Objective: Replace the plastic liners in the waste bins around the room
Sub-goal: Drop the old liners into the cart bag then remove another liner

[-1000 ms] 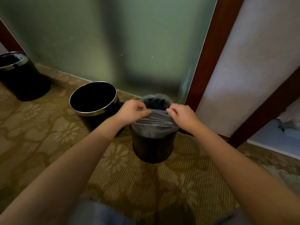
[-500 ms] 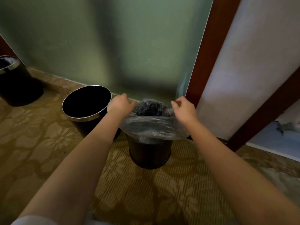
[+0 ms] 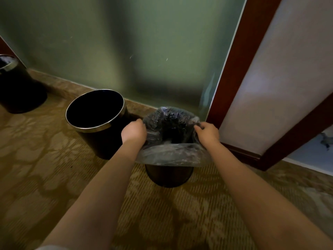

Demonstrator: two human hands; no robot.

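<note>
- Carpet (image 3: 162,217): tan-gold and patterned; all three bins stood on it.
- Lined bin (image 3: 169,177): dark, round and upright, nearest the person, close before the glass panel (image 3: 144,51) and beside the door frame (image 3: 232,69).
- Liner (image 3: 173,156): thin, crinkled grey-clear plastic seated in the lined bin. Its near edge was folded out over the rim and hung down the outer wall. The mouth gaped wide, where a second earlier it had been bunched narrow at the near rim.
- Left hand (image 3: 133,131): fingers curled round the liner's left edge. It had moved from the near rim out to the bin's left side.
- Right hand (image 3: 207,132): gripped the liner's right edge, and had likewise moved out to the right side.
- Second bin (image 3: 100,141): black with a metal-banded rim and bare inside, just left of the lined bin.
- Third bin (image 3: 19,91): far left, well apart, cut off by the frame edge.
</note>
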